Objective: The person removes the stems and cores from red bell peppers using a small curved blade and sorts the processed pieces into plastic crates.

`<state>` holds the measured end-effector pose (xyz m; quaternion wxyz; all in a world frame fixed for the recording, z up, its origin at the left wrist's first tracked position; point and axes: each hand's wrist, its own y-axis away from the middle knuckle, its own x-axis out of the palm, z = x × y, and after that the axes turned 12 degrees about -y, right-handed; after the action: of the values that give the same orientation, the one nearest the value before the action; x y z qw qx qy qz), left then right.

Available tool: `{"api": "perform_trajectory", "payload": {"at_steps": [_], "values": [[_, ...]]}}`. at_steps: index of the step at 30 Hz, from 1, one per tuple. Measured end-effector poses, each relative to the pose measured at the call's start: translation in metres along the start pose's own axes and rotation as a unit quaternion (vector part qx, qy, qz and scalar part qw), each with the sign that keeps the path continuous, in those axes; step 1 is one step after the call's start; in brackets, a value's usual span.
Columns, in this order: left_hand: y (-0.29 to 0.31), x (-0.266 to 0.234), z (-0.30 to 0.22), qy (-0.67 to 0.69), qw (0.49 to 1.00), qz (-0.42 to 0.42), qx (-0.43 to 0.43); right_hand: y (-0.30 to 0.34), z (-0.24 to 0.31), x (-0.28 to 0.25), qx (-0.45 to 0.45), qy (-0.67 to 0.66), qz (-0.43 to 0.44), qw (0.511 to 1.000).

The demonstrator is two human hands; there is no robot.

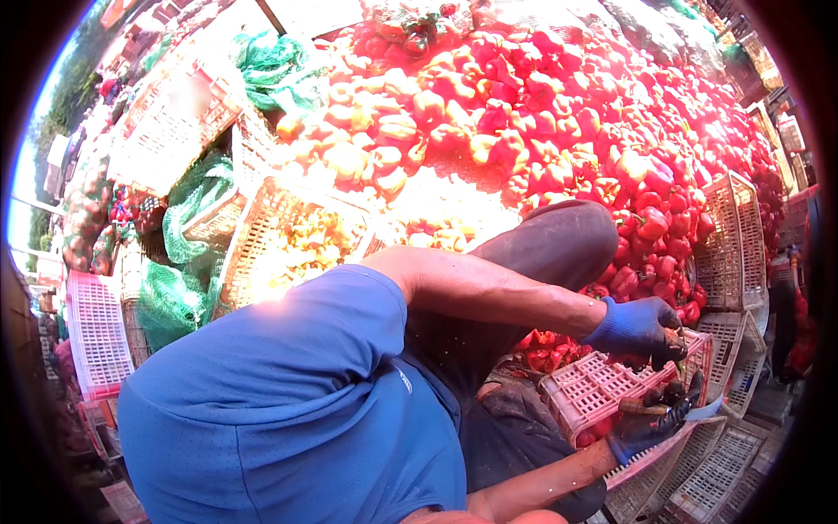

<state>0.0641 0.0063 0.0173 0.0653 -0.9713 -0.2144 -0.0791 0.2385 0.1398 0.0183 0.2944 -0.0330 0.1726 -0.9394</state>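
Gloved left hand [642,327] and right hand [648,432] hanging out close together lol
Left forearm [515,301] is stretching out bare, back of the glove facing up, fingers curling downward. Right forearm [550,476] is angling in from the lower edge, also bare, fingers kinda bunching into a grip.

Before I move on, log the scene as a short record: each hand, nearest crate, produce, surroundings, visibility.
Left hand: gloved, close to the lattice plastic crate; grip unclear
Right hand: gloved, closed around a knife, blade pointing right in the picture
Nearest crate: pinkish, beside both hands
Produce: large heap of red bell peppers
Surroundings: green mesh netting at left; more plastic crates at lower right
Visibility: strong glare at upper centre
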Motion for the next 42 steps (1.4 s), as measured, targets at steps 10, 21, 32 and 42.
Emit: {"api": "perform_trajectory", "payload": {"at_steps": [10,21,32,42], "values": [[0.39,-0.241,-0.155,-0.304,0.789,-0.131,-0.518,-0.009,-0.016,-0.011,-0.008,0.043,0.003,0.999],[0.34,-0.331,0.042,-0.367,0.825,-0.328,-0.279,-0.015,-0.032,-0.025,-0.035,0.144,0.005,0.989],[0.22,-0.342,0.217,-0.597,0.675,0.029,-0.432,-0.001,-0.031,-0.049,-0.048,0.281,0.002,0.958],[0.206,-0.356,0.257,-0.314,0.856,-0.196,-0.362,-0.011,-0.065,-0.035,0.117,0.157,-0.022,0.98]]}}
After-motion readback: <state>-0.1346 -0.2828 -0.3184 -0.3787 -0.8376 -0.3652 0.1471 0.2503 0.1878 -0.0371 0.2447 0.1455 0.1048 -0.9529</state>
